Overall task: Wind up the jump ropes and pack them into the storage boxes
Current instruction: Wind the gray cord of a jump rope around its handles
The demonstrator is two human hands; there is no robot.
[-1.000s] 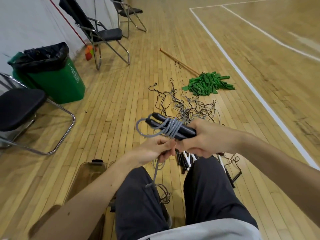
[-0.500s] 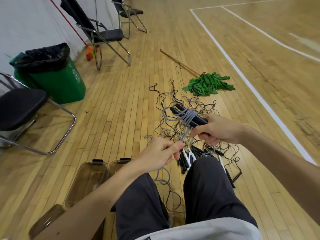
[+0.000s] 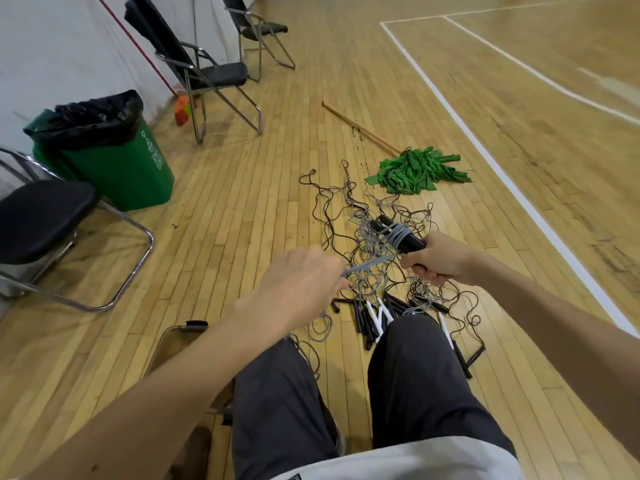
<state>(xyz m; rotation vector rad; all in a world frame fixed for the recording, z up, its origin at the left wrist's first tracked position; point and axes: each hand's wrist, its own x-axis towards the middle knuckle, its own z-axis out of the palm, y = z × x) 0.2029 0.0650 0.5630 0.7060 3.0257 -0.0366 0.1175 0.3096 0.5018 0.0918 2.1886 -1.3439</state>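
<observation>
Rope in hand: 2 black handles (image 3: 408, 240) side by side; grey cord (image 3: 369, 263) wound round their middle in several turns; I see it held above the floor pile, ahead of the knees
R hand (image 3: 441, 261): fingers curled round near end of handles, gripping; far ends point away and left
L hand (image 3: 298, 282): closed on cord's free run, pinching it; cord taut btw both hands; fingertips hidden from me behind back of hand
Floor pile (image 3: 332, 206): loose ropes, dark + grey cords tangled on wood floor, under and beyond hands; spare handles (image 3: 375, 318), black + white, bunched just ahead of knees
Storage box (image 3: 173, 341): clear w/ black latch; on floor beside left leg, partly behind L forearm; contents: can't tell
Mop (image 3: 415, 171): green strip head, wooden pole; lies just beyond pile
Bin (image 3: 114, 161): green, black liner; left, by wall
Near chair (image 3: 45, 216): black seat, metal frame; far left, beside bin
Far chairs (image 3: 211, 74): 2, folding, along wall
Court line (image 3: 485, 150): white; right of pile
</observation>
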